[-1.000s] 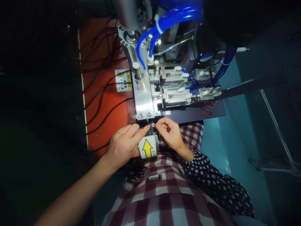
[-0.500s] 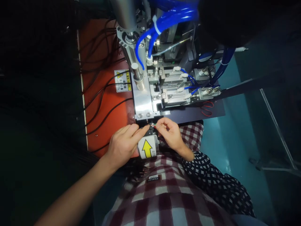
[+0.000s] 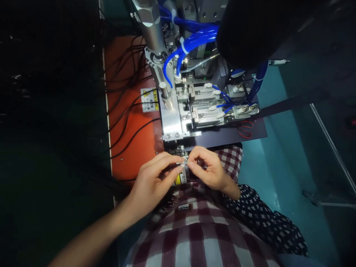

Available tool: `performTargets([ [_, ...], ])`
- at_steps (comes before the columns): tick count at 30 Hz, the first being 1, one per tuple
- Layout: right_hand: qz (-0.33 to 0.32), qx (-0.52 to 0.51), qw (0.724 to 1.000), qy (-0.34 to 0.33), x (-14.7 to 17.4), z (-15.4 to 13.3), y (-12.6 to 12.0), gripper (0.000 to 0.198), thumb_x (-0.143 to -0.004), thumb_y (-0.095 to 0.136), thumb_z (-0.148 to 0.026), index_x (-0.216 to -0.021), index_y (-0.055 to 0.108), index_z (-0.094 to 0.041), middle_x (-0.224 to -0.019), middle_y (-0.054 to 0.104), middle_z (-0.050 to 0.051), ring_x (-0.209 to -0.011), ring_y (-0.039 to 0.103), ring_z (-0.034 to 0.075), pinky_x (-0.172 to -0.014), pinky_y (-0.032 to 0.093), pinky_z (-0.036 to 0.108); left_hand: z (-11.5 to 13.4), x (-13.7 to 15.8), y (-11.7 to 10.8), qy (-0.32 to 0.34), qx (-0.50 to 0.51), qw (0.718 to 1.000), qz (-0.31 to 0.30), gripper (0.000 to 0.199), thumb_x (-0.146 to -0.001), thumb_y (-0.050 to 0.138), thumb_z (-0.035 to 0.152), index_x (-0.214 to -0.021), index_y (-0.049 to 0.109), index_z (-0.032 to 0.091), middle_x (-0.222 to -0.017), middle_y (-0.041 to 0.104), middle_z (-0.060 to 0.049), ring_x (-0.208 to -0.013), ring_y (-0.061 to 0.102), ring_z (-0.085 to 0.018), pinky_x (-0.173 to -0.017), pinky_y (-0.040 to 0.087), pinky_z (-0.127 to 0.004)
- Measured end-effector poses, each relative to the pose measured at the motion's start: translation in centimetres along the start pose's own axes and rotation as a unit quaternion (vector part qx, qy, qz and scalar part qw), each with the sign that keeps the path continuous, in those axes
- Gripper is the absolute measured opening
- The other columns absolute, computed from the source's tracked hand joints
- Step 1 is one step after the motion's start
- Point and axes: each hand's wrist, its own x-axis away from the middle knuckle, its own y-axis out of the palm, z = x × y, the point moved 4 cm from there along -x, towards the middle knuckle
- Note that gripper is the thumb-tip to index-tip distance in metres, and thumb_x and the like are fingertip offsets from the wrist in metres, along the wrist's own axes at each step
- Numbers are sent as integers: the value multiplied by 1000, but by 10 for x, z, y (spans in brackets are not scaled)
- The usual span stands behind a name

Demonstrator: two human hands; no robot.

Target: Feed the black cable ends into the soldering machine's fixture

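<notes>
My left hand [image 3: 154,172] pinches, between thumb and fingertips, one end of a thin pale wire [image 3: 184,163]. The other end is pinched by my right hand [image 3: 207,167], whose remaining fingers curl inward. Only a short stretch of the wire shows between the fingertips; most of it is hidden. Both hands are in front of the metal machine [image 3: 169,122], over its near end. Below the fingers, an arrow label [image 3: 182,178] with yellow and white areas is partly covered by my left hand.
Blue air hoses [image 3: 200,37] arch over the machine. Small pneumatic cylinders [image 3: 205,115] line its right side. Black cables [image 3: 133,133] cross the orange base plate [image 3: 122,152] at left. A red wire loop [image 3: 246,129] lies on the dark plate at right.
Both hands have drawn back from the machine's near end toward my body, with the wire between them. The left hand now covers more of the arrow label. The view has shifted slightly.
</notes>
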Motion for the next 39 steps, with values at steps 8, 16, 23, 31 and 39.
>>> performTargets([
  [8, 12, -25, 998, 48, 10, -6, 4, 6, -85, 63, -23, -81, 61, -19, -75, 59, 1, -64, 53, 12, -58, 44, 25, -1, 0, 6, -49, 91, 994, 25, 10, -87, 62, 22, -86, 71, 18, -78, 68, -2, -69, 60, -12, -61, 47, -23],
  [16, 73, -158, 968, 179, 22, 5, 26, 16, -82, 64, -27, -71, 57, -18, -61, 54, -3, -50, 45, 8, -45, 36, 21, -5, 0, 13, -86, 153, 984, 34, 11, -85, 64, 24, -82, 70, 15, -75, 67, -2, -67, 59, -12, -60, 46, -21],
  [23, 80, -9, 992, 95, 18, -3, 6, 3, -81, 64, -22, -82, 65, -18, -77, 64, 2, -64, 55, 13, -59, 46, 25, -6, -1, 15, -100, 170, 980, 26, 12, -84, 63, 23, -78, 68, 15, -72, 64, -1, -63, 57, -10, -57, 45, -20],
  [31, 56, 26, 994, 89, 13, -8, 0, 10, -83, 61, -17, -73, 62, -18, -69, 62, 0, -60, 52, 11, -55, 42, 24, -7, 3, 17, -73, 139, 987, 23, 12, -87, 61, 24, -80, 67, 16, -73, 62, -1, -63, 54, -11, -56, 42, -22],
  [39, 71, -23, 992, 97, 15, 0, 6, 9, -80, 62, -17, -71, 61, -18, -69, 60, -1, -58, 51, 10, -53, 42, 22, -10, 6, 16, -68, 133, 988, 24, 12, -88, 60, 25, -84, 67, 16, -76, 63, -2, -66, 54, -11, -59, 42, -23],
])
